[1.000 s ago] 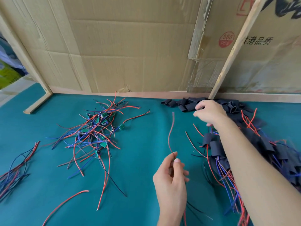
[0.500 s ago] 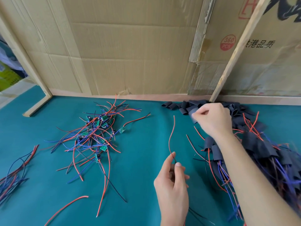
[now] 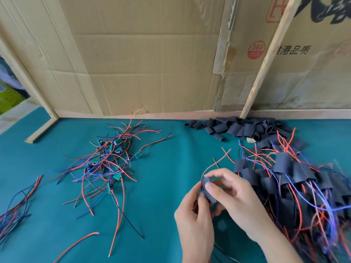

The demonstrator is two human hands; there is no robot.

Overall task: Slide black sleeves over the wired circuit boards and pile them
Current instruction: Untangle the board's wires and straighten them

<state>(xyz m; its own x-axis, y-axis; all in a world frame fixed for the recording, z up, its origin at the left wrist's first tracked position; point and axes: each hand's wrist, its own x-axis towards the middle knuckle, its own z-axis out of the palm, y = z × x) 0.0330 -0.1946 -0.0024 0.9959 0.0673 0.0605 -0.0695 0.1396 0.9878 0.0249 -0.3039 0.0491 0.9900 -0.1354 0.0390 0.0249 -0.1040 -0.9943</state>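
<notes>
Head cam: right hand (image 3: 233, 196) pinching a black sleeve (image 3: 208, 190) between thumb and fingers, low center over the green mat (image 3: 161, 186). Left hand (image 3: 195, 221) curled around the wires (image 3: 212, 166) just under it. Bare boards (image 3: 112, 160) tangled off left, loose sleeves (image 3: 243, 128) by the back wall, finished pile (image 3: 296, 185) at right.

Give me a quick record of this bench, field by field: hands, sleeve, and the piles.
right hand: pinches a black sleeve
left hand: grips the red wire at the sleeve
unsleeved boards pile: on the left of the green mat
empty sleeves: by the cardboard wall
sleeved pile: right
</notes>
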